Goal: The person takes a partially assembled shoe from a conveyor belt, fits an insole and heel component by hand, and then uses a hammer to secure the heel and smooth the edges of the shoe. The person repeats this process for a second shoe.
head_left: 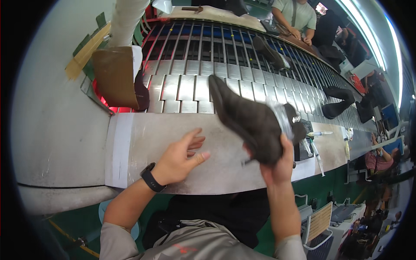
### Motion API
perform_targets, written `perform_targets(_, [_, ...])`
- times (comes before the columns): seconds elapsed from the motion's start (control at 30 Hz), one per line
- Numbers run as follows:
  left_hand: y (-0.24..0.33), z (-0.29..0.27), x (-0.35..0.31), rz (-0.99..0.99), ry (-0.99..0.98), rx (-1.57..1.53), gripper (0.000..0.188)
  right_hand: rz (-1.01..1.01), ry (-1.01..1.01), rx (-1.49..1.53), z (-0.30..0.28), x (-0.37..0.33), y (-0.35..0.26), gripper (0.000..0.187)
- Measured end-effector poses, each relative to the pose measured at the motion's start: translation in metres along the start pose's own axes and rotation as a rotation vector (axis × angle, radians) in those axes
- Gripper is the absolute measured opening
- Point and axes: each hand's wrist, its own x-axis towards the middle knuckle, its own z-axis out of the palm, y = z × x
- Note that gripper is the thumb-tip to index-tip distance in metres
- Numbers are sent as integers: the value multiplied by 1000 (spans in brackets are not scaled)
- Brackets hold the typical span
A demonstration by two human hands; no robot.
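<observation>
Two hands work above the grey bench (143, 138): the left hand (180, 158), empty, hovers with fingers loosely spread, while the right hand (277, 162) grips a dark brown shoe upper (249, 119), raised at the slatted conveyor's (190, 82) near edge.

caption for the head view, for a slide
Right hand holds a dark shoe above the workbench beside a slatted conveyor; left hand open, empty.

You get bright light from a ceiling strip (372, 39) upper right; fisheye bends edges, corners black, slight blur.
</observation>
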Motion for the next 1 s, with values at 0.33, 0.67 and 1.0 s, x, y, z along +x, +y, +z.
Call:
perform_targets(0.33, [-13, 16, 9, 238, 75, 397, 59, -496, 362, -1391, -40, 207, -12, 63])
perform_targets(0.67, [-10, 11, 12, 277, 107, 545, 54, -374, 171, -1739, -53, 132, -4, 54])
perform_targets(1.0, [-81, -117, 217, -1, 764, 867, 83, -643, -67, -1610, -83, 112, -4, 42])
